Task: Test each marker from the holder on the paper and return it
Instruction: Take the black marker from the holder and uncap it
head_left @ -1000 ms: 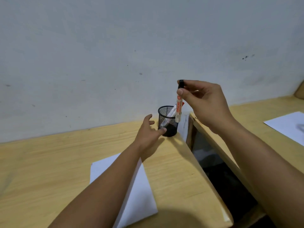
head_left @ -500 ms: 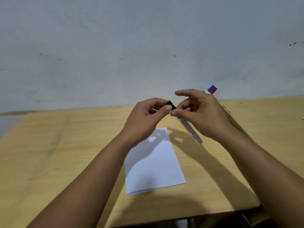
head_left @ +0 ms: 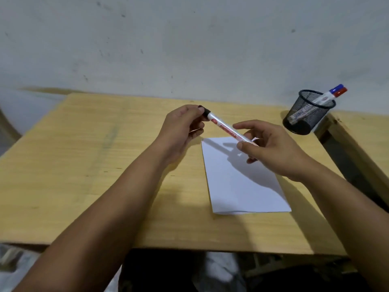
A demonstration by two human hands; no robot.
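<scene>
A white marker (head_left: 226, 128) with red lettering and a black cap is held slantwise above the wooden table (head_left: 88, 165). My left hand (head_left: 181, 127) pinches its black cap end. My right hand (head_left: 271, 148) grips the other end of the barrel. Below them lies a white sheet of paper (head_left: 242, 186), blank where it shows. A black mesh holder (head_left: 307, 111) stands at the table's far right corner, tilted in this view, with a blue-capped and a red-capped marker (head_left: 332, 93) sticking out of it.
A pale wall runs behind the table. A gap separates this table from a second wooden table (head_left: 362, 131) on the right. The near edge of the table crosses the bottom, with dark floor and cloth below it.
The view has swung left and down, so the holder now shows at the far right. My hands have moved apart along the marker, the left one on the black cap, and more of the barrel shows.
</scene>
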